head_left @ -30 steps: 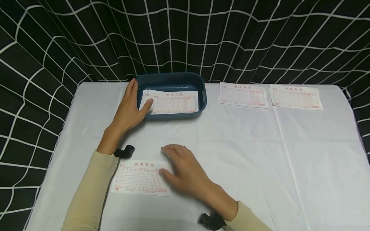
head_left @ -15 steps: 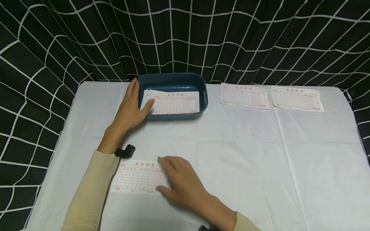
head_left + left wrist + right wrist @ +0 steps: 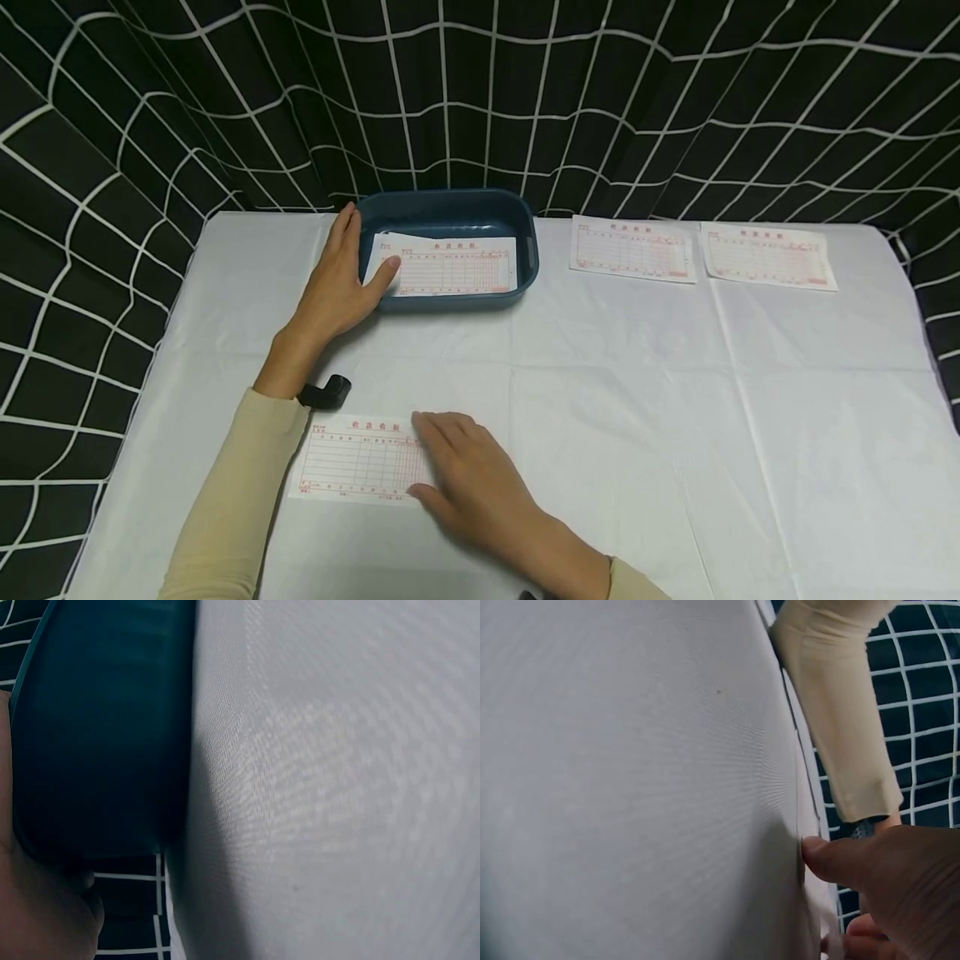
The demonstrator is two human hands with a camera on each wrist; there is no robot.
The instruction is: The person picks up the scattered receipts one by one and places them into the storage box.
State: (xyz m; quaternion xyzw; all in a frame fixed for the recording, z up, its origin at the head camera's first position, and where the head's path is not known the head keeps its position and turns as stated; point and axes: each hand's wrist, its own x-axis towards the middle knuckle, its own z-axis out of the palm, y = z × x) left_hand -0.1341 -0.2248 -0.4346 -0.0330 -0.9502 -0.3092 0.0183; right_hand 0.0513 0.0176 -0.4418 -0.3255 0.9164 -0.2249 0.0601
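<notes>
In the head view a blue plastic basin (image 3: 453,304) stands at the back with several printed receipt slips (image 3: 457,271) inside. My left hand (image 3: 330,283) grips its left end, thumb over the front rim onto the slips and fingers along the left side. The left wrist view shows the basin's dark wall (image 3: 97,735) beside that hand. A single receipt slip (image 3: 352,462), white with red print, lies flat near the front. My right hand (image 3: 480,483) rests over its right end, fingers extended, covering that edge. In the right wrist view the right thumb (image 3: 825,855) is down at the cloth.
Two more receipt slips lie side by side at the back right, a left one (image 3: 633,248) and a right one (image 3: 768,256). A creased white cloth (image 3: 637,417) covers the table. Black fabric with a white grid (image 3: 480,83) surrounds the back and sides.
My right hand has come down and slightly left onto the front slip's right end, then hardly moved. The left hand, the basin and the other slips have stayed in place.
</notes>
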